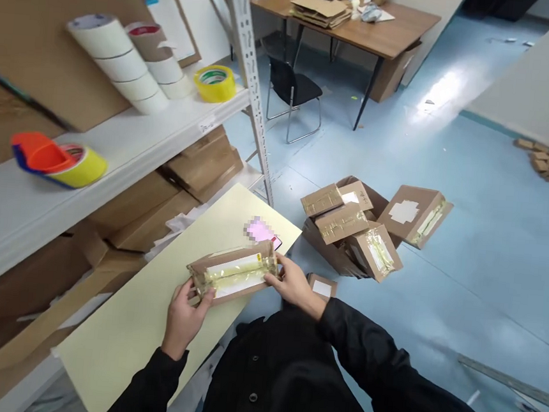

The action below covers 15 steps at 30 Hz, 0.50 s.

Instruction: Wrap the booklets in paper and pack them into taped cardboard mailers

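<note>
Fingers of both hands (185,317) (294,284) gripping taped cardboard box (235,272).

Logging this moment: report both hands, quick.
Left hand: holding the taped box at its left end.
Right hand: holding the same box at its right end.

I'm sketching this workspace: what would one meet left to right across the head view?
Orange-and-blue plastic tape dispenser, bare left hand, bare right hand, brown cardboard box with jagged white patch, pile of small brown cardboard pieces.
</note>
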Available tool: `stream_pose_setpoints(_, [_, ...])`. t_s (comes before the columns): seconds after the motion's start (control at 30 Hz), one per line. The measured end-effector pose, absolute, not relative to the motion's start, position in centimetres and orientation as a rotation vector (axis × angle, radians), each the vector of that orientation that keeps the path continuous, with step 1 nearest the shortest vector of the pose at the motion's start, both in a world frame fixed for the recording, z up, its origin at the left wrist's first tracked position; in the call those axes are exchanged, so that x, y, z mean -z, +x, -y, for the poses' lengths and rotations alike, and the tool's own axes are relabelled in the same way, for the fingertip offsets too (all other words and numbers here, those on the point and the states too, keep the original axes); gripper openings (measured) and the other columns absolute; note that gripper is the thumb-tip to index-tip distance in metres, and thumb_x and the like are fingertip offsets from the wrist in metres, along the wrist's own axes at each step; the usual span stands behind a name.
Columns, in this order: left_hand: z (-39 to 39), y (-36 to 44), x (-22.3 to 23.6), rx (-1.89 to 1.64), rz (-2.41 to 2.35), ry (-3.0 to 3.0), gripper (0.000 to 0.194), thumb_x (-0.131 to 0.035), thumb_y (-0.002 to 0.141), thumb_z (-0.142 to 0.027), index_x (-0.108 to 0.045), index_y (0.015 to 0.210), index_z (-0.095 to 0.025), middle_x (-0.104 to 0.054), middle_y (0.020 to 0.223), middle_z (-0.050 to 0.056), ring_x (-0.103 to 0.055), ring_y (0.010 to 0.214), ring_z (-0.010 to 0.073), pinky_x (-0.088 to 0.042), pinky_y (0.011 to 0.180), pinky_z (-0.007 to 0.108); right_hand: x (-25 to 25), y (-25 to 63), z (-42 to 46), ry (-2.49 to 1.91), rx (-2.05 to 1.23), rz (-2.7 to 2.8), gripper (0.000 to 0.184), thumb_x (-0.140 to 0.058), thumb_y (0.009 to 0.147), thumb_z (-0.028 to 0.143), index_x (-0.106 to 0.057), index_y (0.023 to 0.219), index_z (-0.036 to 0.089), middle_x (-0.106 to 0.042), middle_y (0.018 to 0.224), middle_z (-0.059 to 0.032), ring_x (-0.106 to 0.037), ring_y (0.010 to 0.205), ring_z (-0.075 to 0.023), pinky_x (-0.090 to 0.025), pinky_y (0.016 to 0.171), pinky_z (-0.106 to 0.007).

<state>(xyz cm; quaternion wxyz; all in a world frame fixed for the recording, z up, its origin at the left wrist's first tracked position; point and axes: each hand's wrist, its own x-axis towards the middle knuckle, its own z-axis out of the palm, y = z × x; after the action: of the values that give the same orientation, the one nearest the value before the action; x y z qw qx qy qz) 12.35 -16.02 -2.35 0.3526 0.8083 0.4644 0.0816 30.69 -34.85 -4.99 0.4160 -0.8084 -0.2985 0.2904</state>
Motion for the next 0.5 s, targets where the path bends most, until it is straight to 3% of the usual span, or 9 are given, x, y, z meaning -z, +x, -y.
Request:
stream_pose_setpoints(0.13, [18.6, 21.2, 1.5, -0.150, -0.871, 1.934, 0.074, -0.061, 0.073, -0.057, -0.047, 0.131, -0.013, -0.050, 0.128, 0.018, -0.058, 0.113, 0.0303, -0.055, 0.086, 0.040, 4.6, 35.9, 40.5, -2.085, -0.517, 0.497, 0.070, -0.063, 0.079, 0.038, -0.038, 0.142, 0.019, -0.067, 0.111, -0.0094, -0.061, 0.083, -0.0207, -0.046, 0.077, -0.033])
stream_pose_setpoints(0.27, [21.6, 31.0, 2.8, -0.012, -0.548, 1.822, 0.078, -0.064, 0.077, -0.049, -0.032, 0.139, -0.015, -0.045, 0.139, 0.020, -0.052, 0.123, 0.0271, -0.047, 0.099, 0.042, 7.0, 39.8, 45.8, -2.070, -0.338, 0.175, 0.060, -0.062, 0.078, 0.042, -0.046, 0.131, 0.017, -0.069, 0.108, -0.0105, -0.060, 0.081, -0.0205, -0.047, 0.076, -0.035])
stream_pose_setpoints(0.5, [28.8, 48.7, 6.5, 0.196, -0.267, 1.940, 0.066, -0.068, 0.073, -0.051, -0.048, 0.124, -0.014, -0.056, 0.127, 0.017, -0.051, 0.122, 0.0275, -0.036, 0.105, 0.042, 12.7, 47.7, 54.1, -2.006, -0.032, -0.253, 0.059, -0.062, 0.073, 0.047, -0.051, 0.121, 0.016, -0.064, 0.105, -0.0118, -0.057, 0.075, -0.0187, -0.047, 0.071, -0.034])
